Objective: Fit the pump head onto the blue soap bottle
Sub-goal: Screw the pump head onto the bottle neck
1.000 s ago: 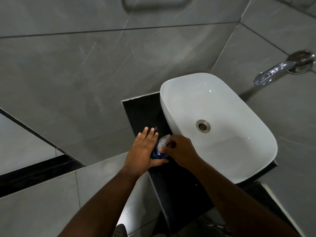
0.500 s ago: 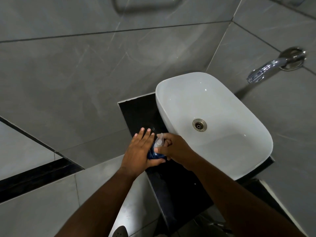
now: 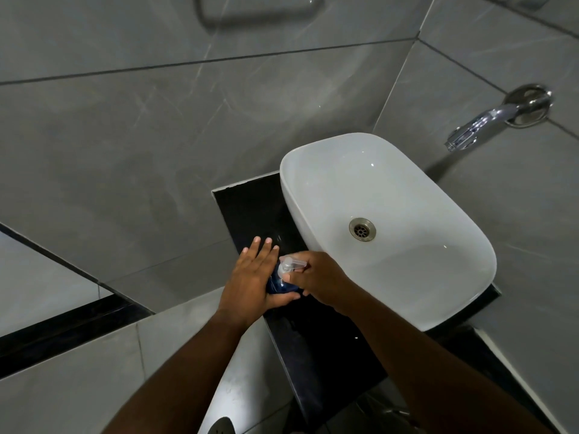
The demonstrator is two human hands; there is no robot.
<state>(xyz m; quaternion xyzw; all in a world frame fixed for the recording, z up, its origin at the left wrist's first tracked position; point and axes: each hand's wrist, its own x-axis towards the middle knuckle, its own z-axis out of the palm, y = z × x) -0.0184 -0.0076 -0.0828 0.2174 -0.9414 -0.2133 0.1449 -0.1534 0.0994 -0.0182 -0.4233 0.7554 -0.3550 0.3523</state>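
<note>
The blue soap bottle (image 3: 279,284) stands on the black counter (image 3: 316,339) just left of the basin. My left hand (image 3: 253,277) wraps its left side, thumb under the front, fingers stretched flat behind it. The clear pump head (image 3: 289,264) sits on top of the bottle, nozzle pointing right. My right hand (image 3: 319,281) pinches the pump head at its collar from the right. Most of the bottle's body is hidden between the two hands.
A white oval basin (image 3: 385,170) with a metal drain (image 3: 362,229) fills the counter to the right. A chrome tap (image 3: 498,120) juts from the grey tiled wall above it. The counter's left edge drops off just beside my left wrist.
The pump head has turned: its nozzle now points right and shows more fully above my right hand. Both hands stay on the bottle in about the same place.
</note>
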